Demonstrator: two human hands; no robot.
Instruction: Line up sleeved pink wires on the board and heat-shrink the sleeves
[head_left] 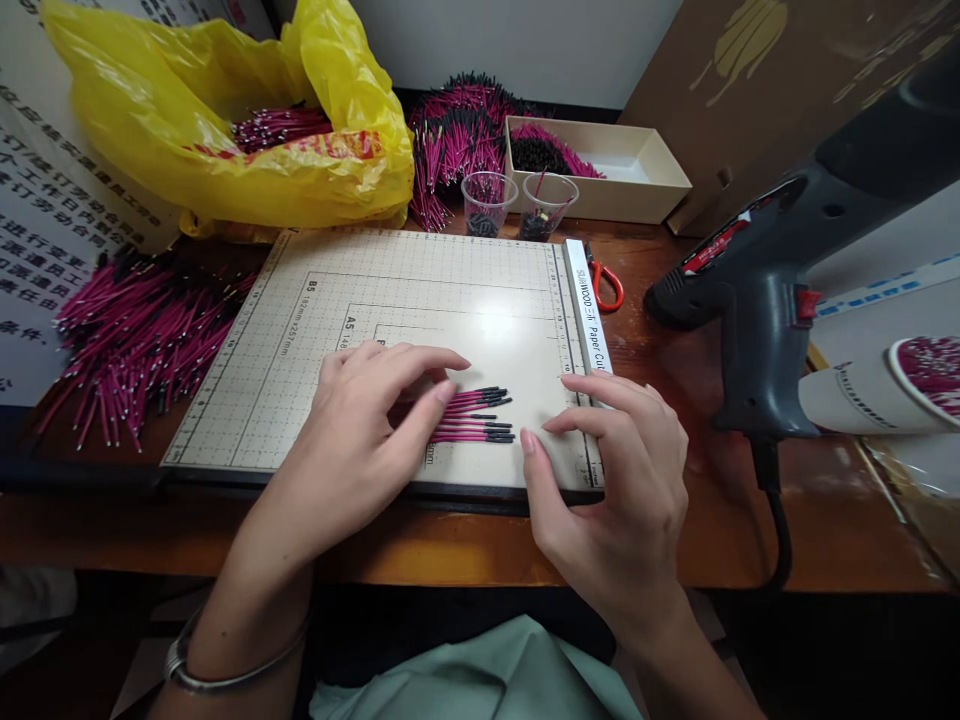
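Left hand over the wires, right hand spread

Here's the left hand (375, 410), curled over a small row of black-tipped magenta wires (476, 416); whether it grips them, I cannot tell. The right hand (622, 470) is released, thumb and fingers apart, just right of the tips. Beneath them, the paper cutter's board (450, 320) reads "B5 182mm x 257mm" and "A5 148"; its right-hand rail (589, 310) shows "SUNWOOD 三木 Paper Cu", the rest covered. Over on the left, a printed Chinese sheet (45, 230) includes "劳动合同". Far left, red lettering marks a yellow plastic bag (247, 190). All this on a glossy brown wooden table (450, 550), with a heat gun (765, 340) at right and a pale grey wall (510, 45) behind.
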